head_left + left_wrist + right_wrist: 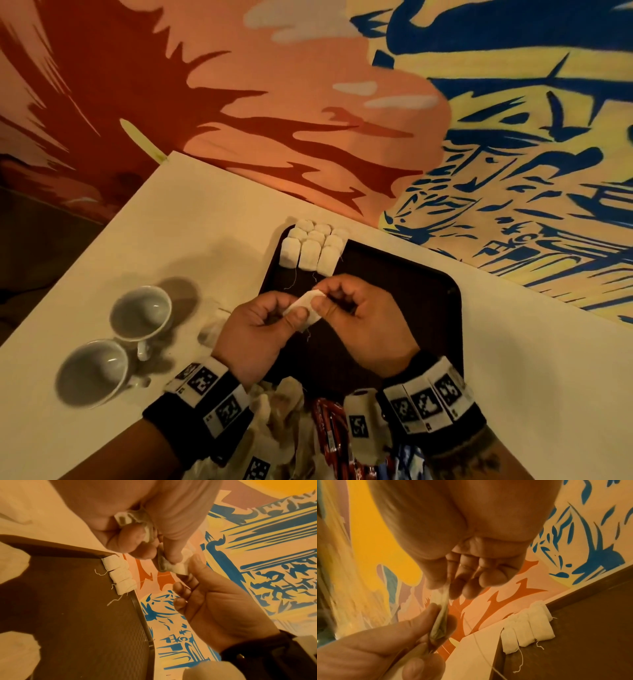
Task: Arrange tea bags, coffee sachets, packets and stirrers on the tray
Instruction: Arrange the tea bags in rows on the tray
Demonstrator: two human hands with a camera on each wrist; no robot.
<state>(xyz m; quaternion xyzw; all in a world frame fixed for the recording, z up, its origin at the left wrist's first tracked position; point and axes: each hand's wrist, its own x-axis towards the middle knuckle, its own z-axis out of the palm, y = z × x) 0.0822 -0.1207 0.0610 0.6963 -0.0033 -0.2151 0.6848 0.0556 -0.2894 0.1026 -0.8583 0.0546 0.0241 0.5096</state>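
Two hands meet over the dark tray (428, 291), both pinching one white tea bag (303, 308) held up in the air above the tray's mid-left area. Left hand (260, 329) has thumb on top w/ fingers curled under the bag's near end; right hand (363, 318) pinches the far end btwn thumb and forefinger, other fingers curled in. Left wrist view shows the bag (178, 566) crumpled btwn the fingertips; right wrist view shows it edge-on (441, 616), a thin thread trailing down from it.

Nine or so tea bags (313, 248) sit packed in rows at the tray's far-left corner, touching each other, the far row overhanging the rim; short threads stick out from the near row onto the tray floor.

Tray lies on the pale bench (171, 222), its far edge near the painted wall (308, 85), which has red, orange, blue and yellow shapes.

Left of the tray, well apart from it: 2 white cups (140, 315), mouths up, handles toward the person, one just beside the other.

At the near edge, under the wrists: a heap of loose pale tea bags (281, 407) and red sachets (325, 425), plus some blue-white packets (407, 459), partly hidden by the wristbands (212, 390).
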